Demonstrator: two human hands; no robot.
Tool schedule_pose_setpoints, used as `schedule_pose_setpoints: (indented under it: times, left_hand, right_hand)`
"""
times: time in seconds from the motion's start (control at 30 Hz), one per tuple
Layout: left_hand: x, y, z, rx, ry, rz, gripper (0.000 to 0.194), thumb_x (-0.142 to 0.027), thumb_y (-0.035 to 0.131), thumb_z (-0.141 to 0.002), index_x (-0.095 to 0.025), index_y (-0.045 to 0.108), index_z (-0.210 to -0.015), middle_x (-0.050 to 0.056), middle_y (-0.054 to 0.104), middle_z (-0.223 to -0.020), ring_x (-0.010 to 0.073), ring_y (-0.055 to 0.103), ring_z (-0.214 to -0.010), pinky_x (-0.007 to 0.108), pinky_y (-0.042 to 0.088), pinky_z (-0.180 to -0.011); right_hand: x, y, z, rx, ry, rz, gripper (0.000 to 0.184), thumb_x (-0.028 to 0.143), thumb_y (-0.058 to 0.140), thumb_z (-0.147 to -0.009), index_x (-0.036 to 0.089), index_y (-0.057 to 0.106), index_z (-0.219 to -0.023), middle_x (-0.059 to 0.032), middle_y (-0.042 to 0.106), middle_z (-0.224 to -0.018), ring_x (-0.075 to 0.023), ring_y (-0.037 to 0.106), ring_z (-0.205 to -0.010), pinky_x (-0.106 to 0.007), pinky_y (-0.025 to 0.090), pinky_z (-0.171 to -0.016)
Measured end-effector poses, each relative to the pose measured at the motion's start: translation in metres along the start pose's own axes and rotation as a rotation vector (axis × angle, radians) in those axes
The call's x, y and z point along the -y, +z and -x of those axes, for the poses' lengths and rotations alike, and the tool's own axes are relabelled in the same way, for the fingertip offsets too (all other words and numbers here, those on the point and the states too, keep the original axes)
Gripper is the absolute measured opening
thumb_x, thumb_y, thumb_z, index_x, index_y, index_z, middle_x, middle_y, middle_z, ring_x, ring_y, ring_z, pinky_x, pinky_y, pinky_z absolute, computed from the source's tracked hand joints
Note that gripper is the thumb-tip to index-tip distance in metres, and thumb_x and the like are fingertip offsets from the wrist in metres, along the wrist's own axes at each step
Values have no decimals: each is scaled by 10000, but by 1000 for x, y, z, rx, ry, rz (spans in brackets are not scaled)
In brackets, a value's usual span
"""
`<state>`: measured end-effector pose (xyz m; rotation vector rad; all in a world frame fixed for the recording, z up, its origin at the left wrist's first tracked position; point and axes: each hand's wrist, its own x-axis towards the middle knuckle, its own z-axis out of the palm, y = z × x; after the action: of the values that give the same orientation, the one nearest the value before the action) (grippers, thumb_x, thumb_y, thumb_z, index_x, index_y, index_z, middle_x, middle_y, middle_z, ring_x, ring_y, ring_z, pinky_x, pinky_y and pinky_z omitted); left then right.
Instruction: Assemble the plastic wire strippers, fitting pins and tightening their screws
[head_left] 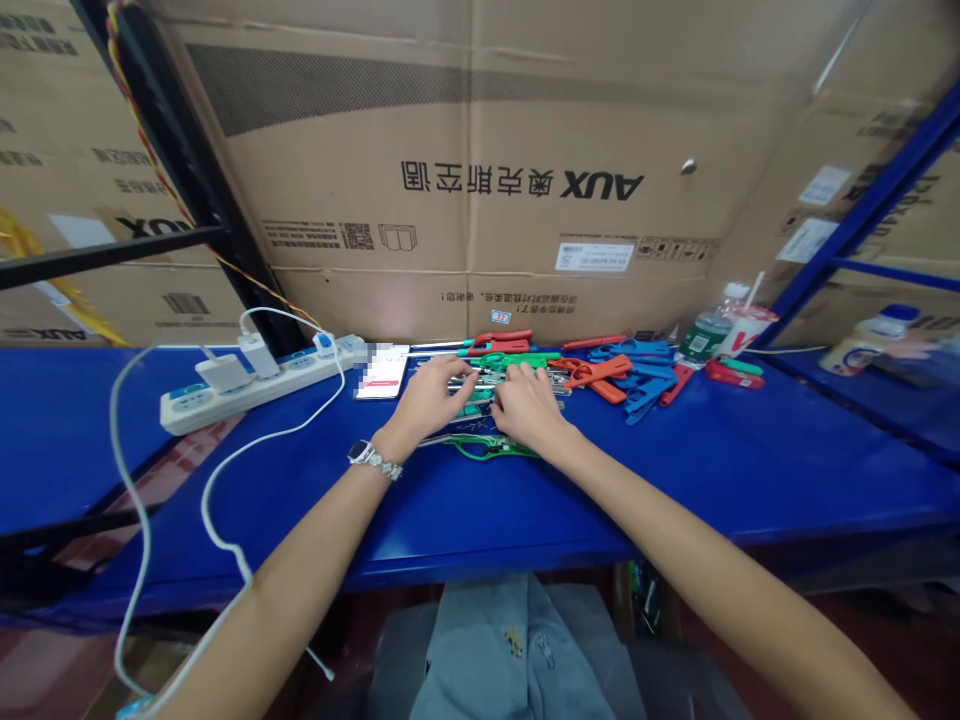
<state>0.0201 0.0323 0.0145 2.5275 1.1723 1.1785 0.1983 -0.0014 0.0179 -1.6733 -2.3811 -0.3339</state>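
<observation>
My left hand [433, 402], with a silver watch [373, 457] on its wrist, reaches into a pile of small metal and green parts [476, 400]. Its thumb and fingers are curled towards each other, and whatever lies between them is too small to make out. Close by on the right, my right hand [529, 402] has its fingers bent down over the same pile, their tips partly hidden. A green lighter-like piece with a long metal rod [491, 447] lies just in front of the hands. Red handles [499, 343] and a green handle [525, 359] lie behind them.
Orange handles [600, 373] and blue handles [646, 378] lie heaped on the blue table [480, 530]. A bottle [703, 338] and cup [748, 328] stand at the back right. At left are a phone [384, 372], power strip [262, 385] and white cable [214, 500]. Cardboard [465, 130] stands behind.
</observation>
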Motion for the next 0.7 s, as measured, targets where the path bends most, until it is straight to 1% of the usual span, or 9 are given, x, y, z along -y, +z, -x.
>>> schedule_pose_setpoints:
  times: [0.1,0.17,0.23,0.27,0.33,0.4,0.5,0.57,0.7]
  left_hand:
    - [10,-1,11,37,32,44,224,-298,544,-981,-185,694,-858,69,716,-907,233,653,-899,403,523,-850]
    - [14,-3,17,60,55,73,178,-291,570,-970,-187,702,-914,68,708,-936,228,652,-920,406,527,-866]
    - [14,-2,19,70,74,109,142,-291,628,-940,-190,701,-1008,69,699,-997,218,652,-932,401,539,-866]
    - [11,-1,19,65,79,131,178,-297,658,-925,-193,693,-1065,71,692,-1037,212,651,-934,391,547,-853]
    - [3,1,17,53,87,183,274,-307,703,-903,-197,671,-1152,75,677,-1096,195,650,-926,360,558,-819]
    - [-6,4,16,63,95,228,306,-309,724,-898,-200,666,-1179,75,676,-1113,187,650,-928,338,560,-806]
    - [-16,5,17,86,107,266,241,-316,723,-915,-200,691,-1124,62,702,-1060,179,655,-905,332,549,-820]
    - [-20,4,17,79,106,274,183,-310,707,-931,-193,703,-1071,43,720,-969,168,653,-837,317,536,-779]
    - [-19,1,18,65,91,285,133,-304,683,-941,-176,710,-961,24,728,-835,151,641,-732,283,507,-694]
  right_hand:
    - [-4,6,1,-47,16,-56,228,215,561,-922,135,749,-822,-183,679,-1012,-326,566,-1030,-448,411,-872]
    - [-11,9,1,-108,52,-154,220,206,557,-911,158,713,-763,-154,676,-943,-304,576,-970,-433,419,-836]
    - [-21,10,0,-161,82,-327,194,188,554,-888,175,667,-730,-115,666,-884,-265,582,-905,-398,427,-803]
    - [-26,10,-1,-170,85,-443,181,181,551,-876,180,643,-720,-93,661,-860,-242,585,-867,-375,430,-784]
    - [-34,8,-2,-157,75,-690,167,186,545,-854,188,600,-696,-50,645,-802,-198,577,-780,-332,426,-736]
    - [-38,5,-1,-116,55,-902,163,222,553,-832,193,575,-673,-13,611,-728,-172,550,-707,-307,410,-692]
    - [-35,2,1,-57,9,-1125,171,287,577,-800,199,566,-654,26,544,-648,-151,504,-656,-292,396,-672]
    - [-29,1,0,-50,-17,-1218,189,316,580,-798,202,551,-650,38,516,-634,-140,482,-640,-286,396,-672]
    - [-17,3,3,-131,-21,-1233,252,361,544,-881,212,501,-683,34,504,-656,-136,462,-630,-279,396,-646]
